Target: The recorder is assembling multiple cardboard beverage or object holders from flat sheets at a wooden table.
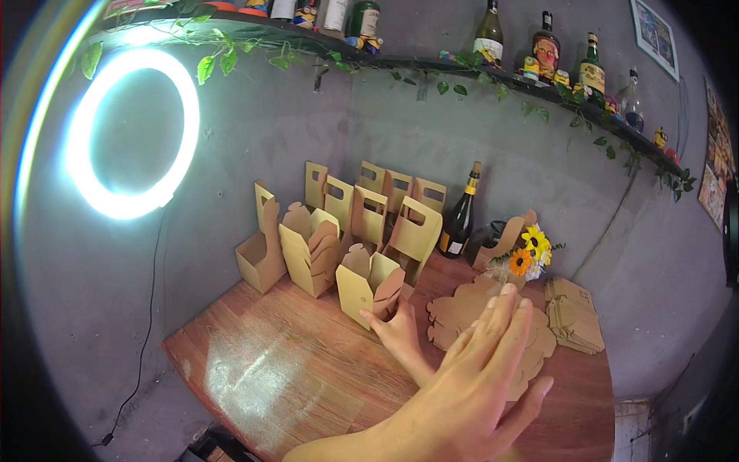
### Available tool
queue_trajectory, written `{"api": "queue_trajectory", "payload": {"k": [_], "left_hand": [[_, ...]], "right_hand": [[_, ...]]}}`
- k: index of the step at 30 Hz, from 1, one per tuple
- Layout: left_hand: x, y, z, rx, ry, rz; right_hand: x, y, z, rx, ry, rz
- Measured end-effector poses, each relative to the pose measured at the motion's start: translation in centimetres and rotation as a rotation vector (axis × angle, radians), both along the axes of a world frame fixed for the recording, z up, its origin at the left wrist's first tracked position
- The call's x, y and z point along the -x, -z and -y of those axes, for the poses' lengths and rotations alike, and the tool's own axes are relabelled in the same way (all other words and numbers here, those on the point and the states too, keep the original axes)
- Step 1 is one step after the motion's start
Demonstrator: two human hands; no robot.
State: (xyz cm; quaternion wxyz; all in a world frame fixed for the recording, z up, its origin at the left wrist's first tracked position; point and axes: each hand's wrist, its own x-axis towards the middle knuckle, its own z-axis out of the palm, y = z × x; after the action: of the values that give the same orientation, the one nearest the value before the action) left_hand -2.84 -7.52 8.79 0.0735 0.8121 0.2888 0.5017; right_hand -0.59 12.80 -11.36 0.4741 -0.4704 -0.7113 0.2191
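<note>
My right hand (398, 333) reaches across the table to a small kraft cardboard box (356, 291). Its thumb rests against the lower front and its fingers lie along the right side, partly hidden. The box stands upright with its top flaps open. In the foreground, my left hand (477, 377) is raised with fingers stretched out and close together, thumb apart, holding nothing. It hides part of my right forearm and part of a pile of flat cardboard blanks (462, 300) on the table. Another open-topped box (306, 254), apparently several nested together, stands just left of the held one.
Several handled cardboard carriers (416, 231) stand behind the box, with a dark bottle (459, 215) to their right. Artificial flowers (531, 252) and a stack of folded cardboard (573, 316) sit at the right. A ring light (185, 115) glows on the left; a bottle shelf (462, 71) hangs above.
</note>
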Motion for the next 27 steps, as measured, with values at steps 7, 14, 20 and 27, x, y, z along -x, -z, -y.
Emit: {"api": "queue_trajectory", "payload": {"k": [7, 14, 20, 27], "left_hand": [[0.2, 1.1, 0.3, -0.086, 0.031, 0.13], [0.4, 1.4, 0.4, -0.169, -0.02, 0.176], [-0.1, 1.3, -0.1, -0.11, -0.017, 0.176], [0.4, 0.4, 0.2, -0.187, -0.202, 0.01]], "right_hand": [[4.9, 1.3, -0.7, 0.043, 0.046, -0.042], [6.2, 0.8, -0.4, 0.112, 0.027, 0.033], [5.8, 1.7, -1.3, 0.1, 0.053, 0.077], [3.4, 0.2, -1.1, 0.194, -0.006, 0.091]]}}
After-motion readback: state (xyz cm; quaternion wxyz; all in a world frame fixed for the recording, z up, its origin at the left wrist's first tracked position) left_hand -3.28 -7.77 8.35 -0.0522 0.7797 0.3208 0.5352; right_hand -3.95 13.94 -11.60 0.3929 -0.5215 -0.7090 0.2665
